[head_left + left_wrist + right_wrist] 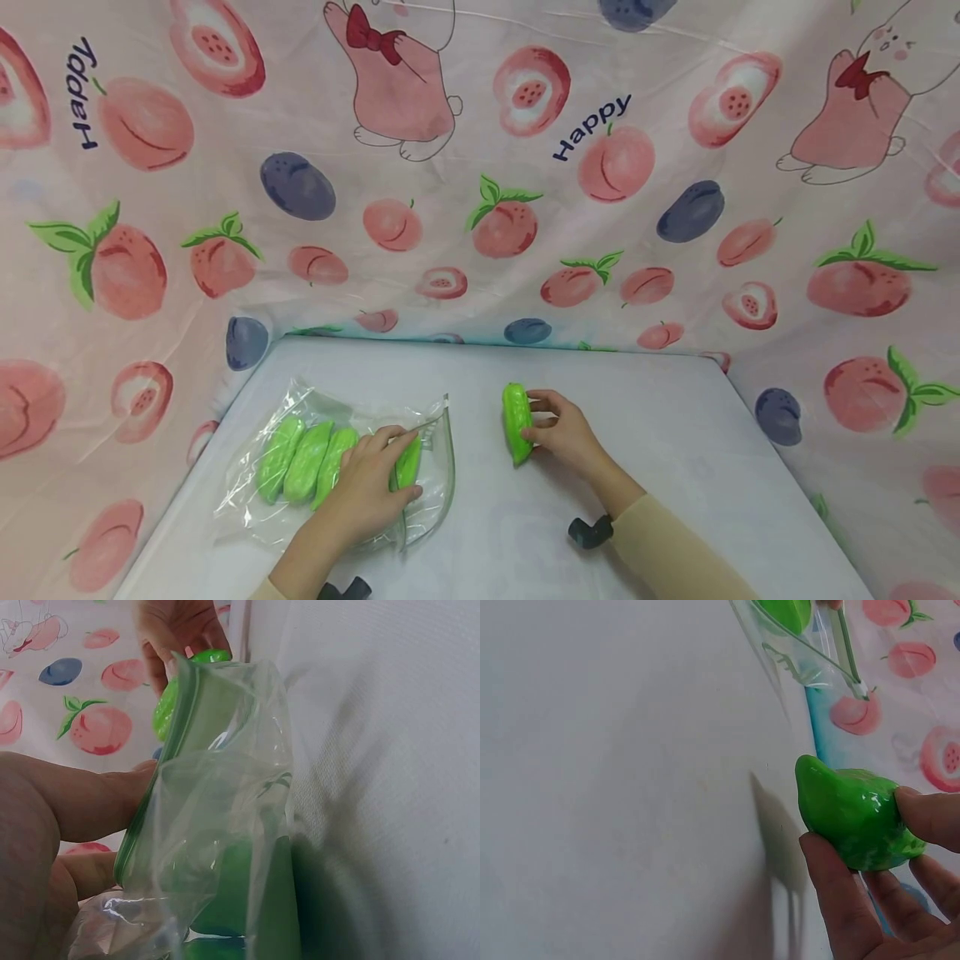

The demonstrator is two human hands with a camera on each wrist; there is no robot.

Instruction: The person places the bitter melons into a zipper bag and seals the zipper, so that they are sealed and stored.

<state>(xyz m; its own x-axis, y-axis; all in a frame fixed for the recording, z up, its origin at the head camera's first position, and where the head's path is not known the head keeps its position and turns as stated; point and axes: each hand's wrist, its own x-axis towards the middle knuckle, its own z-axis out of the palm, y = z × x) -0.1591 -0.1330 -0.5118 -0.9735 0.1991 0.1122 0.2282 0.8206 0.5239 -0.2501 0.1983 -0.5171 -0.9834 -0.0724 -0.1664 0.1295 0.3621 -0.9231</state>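
Note:
A clear zip bag (258, 508) lies on the left of the table with several green bitter melons (306, 471) in it. My left hand (367, 487) is over the bag and grips its mouth; in the left wrist view, the fingers (105, 799) are at the green zip edge (139, 832) and the mouth gapes. To the right of the bag, my right hand (566, 437) holds one glossy green bitter melon (516, 421), pointed end toward me. The right wrist view shows this bitter melon (855, 817) between thumb and fingertips, above the table.
The white table (660, 433) reaches back to a fruit-printed cloth (465, 292) that hangs behind and at both sides. Black wrist mounts (590, 532) show beside both wrists.

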